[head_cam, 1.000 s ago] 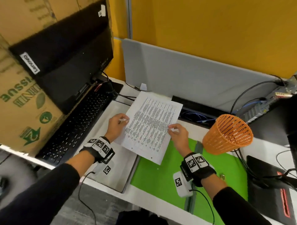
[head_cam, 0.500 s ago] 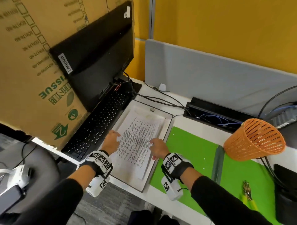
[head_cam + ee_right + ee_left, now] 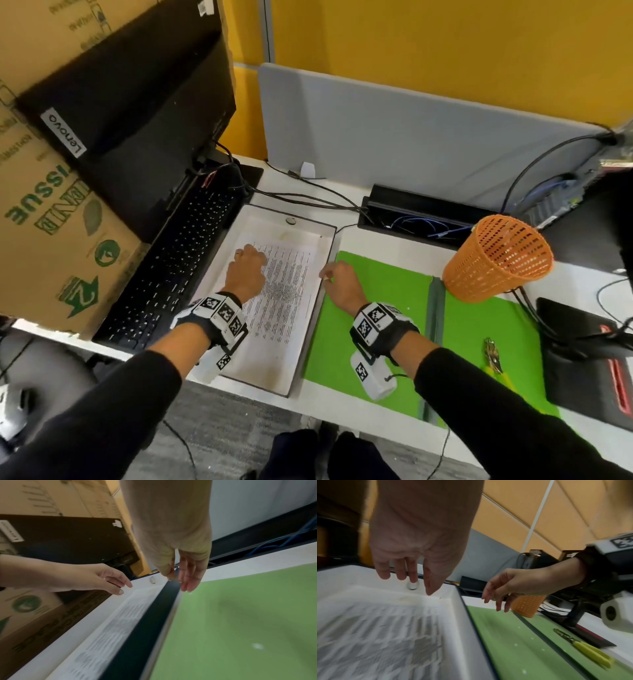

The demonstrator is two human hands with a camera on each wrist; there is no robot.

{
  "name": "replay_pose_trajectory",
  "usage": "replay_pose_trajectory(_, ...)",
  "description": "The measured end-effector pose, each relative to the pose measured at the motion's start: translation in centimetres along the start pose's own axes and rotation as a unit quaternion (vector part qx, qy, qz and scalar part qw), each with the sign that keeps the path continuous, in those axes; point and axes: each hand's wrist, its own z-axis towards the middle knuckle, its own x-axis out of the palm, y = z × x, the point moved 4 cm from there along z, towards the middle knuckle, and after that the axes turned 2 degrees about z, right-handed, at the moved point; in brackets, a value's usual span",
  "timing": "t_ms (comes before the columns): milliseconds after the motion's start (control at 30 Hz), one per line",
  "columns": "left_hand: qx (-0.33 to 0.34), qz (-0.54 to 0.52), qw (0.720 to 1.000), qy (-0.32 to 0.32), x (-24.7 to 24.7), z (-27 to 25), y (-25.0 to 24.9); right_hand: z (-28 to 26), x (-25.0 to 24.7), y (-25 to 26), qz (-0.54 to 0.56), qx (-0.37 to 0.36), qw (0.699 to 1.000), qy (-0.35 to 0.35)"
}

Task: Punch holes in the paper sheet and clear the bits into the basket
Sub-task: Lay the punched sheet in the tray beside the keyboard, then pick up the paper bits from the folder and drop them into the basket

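I see a white desk [image 3: 352, 192] under everything. On it, from left: a black keyboard [image 3: 171, 270] below the monitor [image 3: 137, 113], a shallow white tray [image 3: 327, 246], then a green mat [image 3: 394, 294]. An orange basket [image 3: 496, 258] stands at the mat's far right corner, partly on the desk. Cables [image 3: 308, 197] run across the far side to a black cable box [image 3: 411, 212]. A dark pad [image 3: 582, 356] lies at right.

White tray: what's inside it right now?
The white tray holds the printed paper sheet lying flat, plus a small round fitting on its far wall. The left hand hovers above and covers part of the sheet; anything beneath the paper is hidden.
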Motion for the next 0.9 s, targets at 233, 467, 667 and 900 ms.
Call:
replay_pose_trajectory(233, 0.193, -0.009, 0.981, 0.013, 2.5, 2.0, -13.2, -2.4, -7.6, -11.0, -0.007, 0.126, 0.987, -0.101)
replay_pose_trajectory(467, 0.318, 0.007, 0.935, 0.158, 10.6, 0.2, -21.2, -7.1, -9.6, -18.3, 0.001, 0.173, 0.976, -0.135)
replay_pose_trajectory(667, 0.313, 0.079, 0.930, 0.175, 14.0, 0.2, -21.8, -7.4, -7.8, -19.0, -0.002, 0.125, 0.985, -0.118)
replay_pose_trajectory(900, 0.305, 0.021, 0.945, 0.113, 14.4, 0.4, -21.1, -5.8, -6.8, -18.6, -0.017, 0.083, 0.986, -0.143)
